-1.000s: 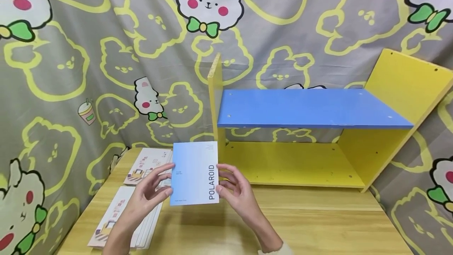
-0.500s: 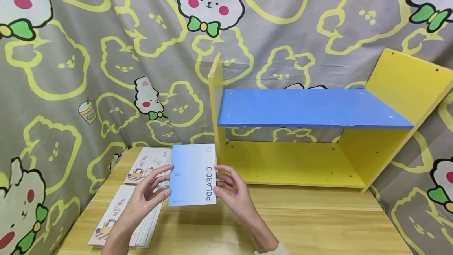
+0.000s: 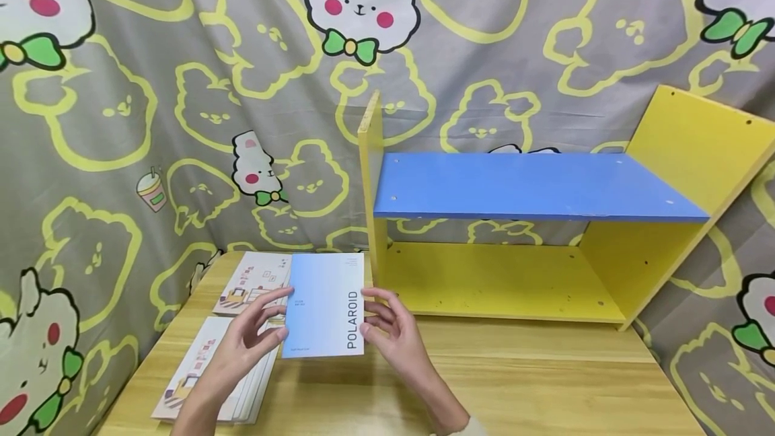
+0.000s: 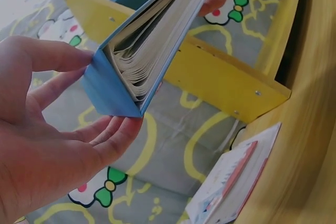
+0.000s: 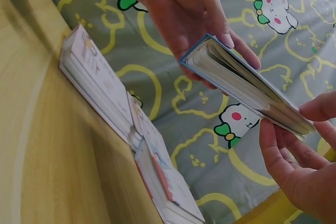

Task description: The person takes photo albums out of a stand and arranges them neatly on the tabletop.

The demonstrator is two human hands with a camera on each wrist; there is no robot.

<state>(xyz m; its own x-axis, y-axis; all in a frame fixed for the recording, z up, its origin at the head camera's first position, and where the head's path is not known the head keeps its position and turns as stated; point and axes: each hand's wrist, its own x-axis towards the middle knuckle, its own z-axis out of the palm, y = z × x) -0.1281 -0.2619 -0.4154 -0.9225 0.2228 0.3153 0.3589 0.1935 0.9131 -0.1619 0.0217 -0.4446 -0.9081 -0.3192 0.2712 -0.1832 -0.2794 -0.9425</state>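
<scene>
A small photo album (image 3: 323,305) with a pale blue-to-white cover lettered POLAROID is held above the table by both hands. My left hand (image 3: 245,332) grips its left edge, thumb and fingers on opposite covers; in the left wrist view that edge is the blue spine (image 4: 113,92). My right hand (image 3: 395,332) pinches the opposite edge, beside the lettering. Between the covers, a thick block of pages (image 5: 231,77) shows in the right wrist view, slightly fanned.
Two stacks of white printed books or albums, a front stack (image 3: 196,362) and a back stack (image 3: 251,278), lie on the left of the wooden table (image 3: 514,382). A yellow shelf unit (image 3: 484,274) with a blue board (image 3: 533,184) stands behind, right. A patterned curtain (image 3: 181,126) hangs behind.
Both hands have lowered the album a little and shifted it slightly left, keeping the same hold. The stacks and shelf unit stay put.
</scene>
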